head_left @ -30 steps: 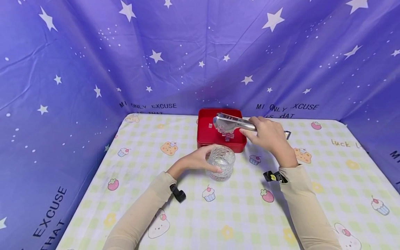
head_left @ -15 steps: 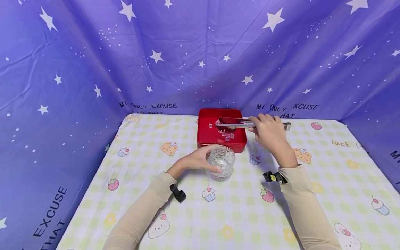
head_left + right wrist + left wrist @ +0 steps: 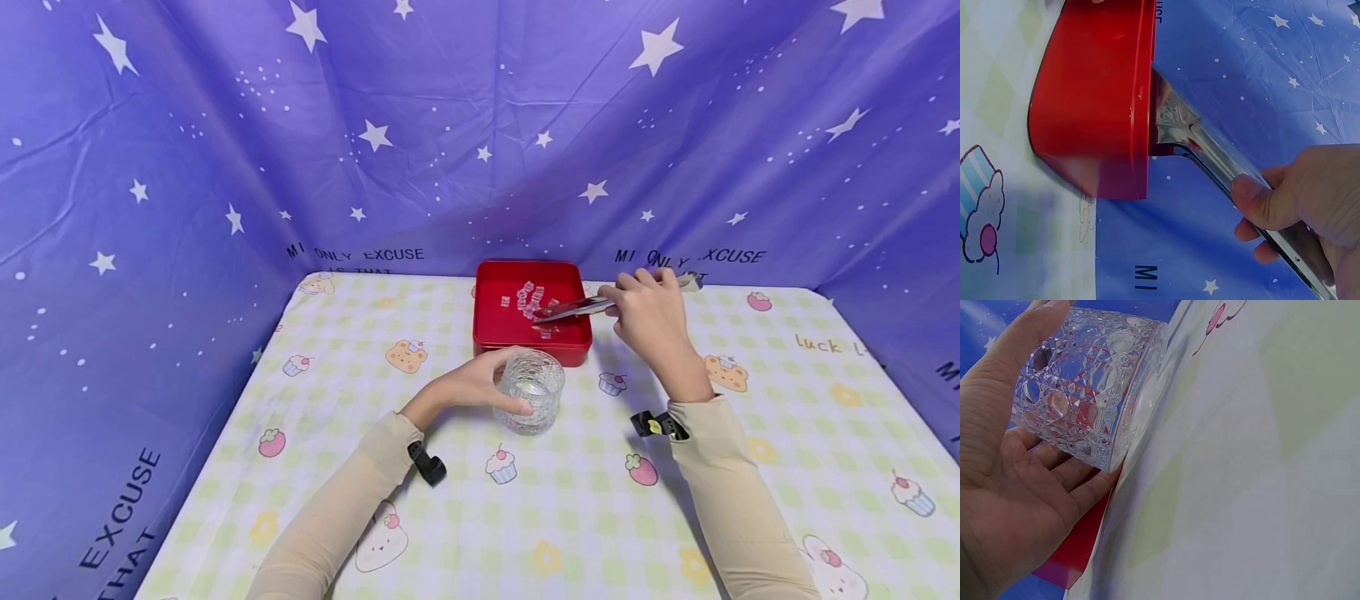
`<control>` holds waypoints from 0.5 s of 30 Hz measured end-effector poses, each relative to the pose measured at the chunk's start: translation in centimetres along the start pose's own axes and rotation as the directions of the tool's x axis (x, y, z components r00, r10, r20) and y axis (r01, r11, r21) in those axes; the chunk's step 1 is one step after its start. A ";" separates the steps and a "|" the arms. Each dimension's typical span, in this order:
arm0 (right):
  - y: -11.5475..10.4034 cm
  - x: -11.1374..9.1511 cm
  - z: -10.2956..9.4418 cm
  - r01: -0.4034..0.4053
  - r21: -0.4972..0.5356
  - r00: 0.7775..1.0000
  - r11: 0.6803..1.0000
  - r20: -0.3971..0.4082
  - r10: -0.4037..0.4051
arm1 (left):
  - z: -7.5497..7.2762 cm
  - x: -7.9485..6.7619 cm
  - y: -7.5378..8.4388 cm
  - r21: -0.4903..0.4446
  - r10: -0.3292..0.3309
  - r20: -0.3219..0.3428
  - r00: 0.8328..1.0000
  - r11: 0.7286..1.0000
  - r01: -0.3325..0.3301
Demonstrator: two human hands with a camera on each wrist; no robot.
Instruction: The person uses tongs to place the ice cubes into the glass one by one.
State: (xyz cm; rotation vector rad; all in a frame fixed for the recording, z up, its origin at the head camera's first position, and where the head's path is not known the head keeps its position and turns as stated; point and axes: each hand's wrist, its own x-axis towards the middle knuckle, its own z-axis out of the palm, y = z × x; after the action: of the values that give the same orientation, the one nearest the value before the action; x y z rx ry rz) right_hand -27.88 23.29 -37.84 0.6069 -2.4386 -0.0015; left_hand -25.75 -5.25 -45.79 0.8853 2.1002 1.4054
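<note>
My left hand holds a clear cut-glass tumbler upright on the table, in front of the red box. In the left wrist view, the thumb lies on one side of the tumbler and the fingers on the other. My right hand grips metal tongs by their arms, thumb on top. The tongs' tips reach down inside the red box, among several small clear pinkish cubes. From the right wrist, the box's wall hides the ends of the tongs.
A pale checked tablecloth with printed cupcakes and strawberries covers the table. Behind the box hangs a blue-purple star-patterned curtain, which also rises along the left and right sides.
The tongs have turned and tilted, their tips going lower and nearer the front of the box. More cubes show spread on the box floor. My left hand and the tumbler have stayed still.
</note>
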 end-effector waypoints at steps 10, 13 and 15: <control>-0.1 0.0 0.3 0.015 -0.023 1.000 1.000 0.027 -0.015 | 0.0 -0.1 0.1 0.008 0.003 -0.005 1.000 1.000 -0.003; -0.1 0.0 0.4 0.025 -0.030 1.000 0.999 0.013 -0.024 | 0.0 -0.1 0.1 0.014 0.003 -0.011 1.000 1.000 -0.003; -0.2 0.0 0.4 0.026 -0.032 1.000 0.999 0.004 -0.026 | 0.0 -0.1 0.1 0.019 0.001 -0.015 1.000 1.000 -0.001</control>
State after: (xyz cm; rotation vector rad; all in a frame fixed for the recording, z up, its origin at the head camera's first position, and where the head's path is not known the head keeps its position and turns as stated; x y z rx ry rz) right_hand -28.04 23.09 -38.20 0.6249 -2.4288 -0.0522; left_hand -25.66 -5.28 -45.73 0.8854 2.1275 1.3994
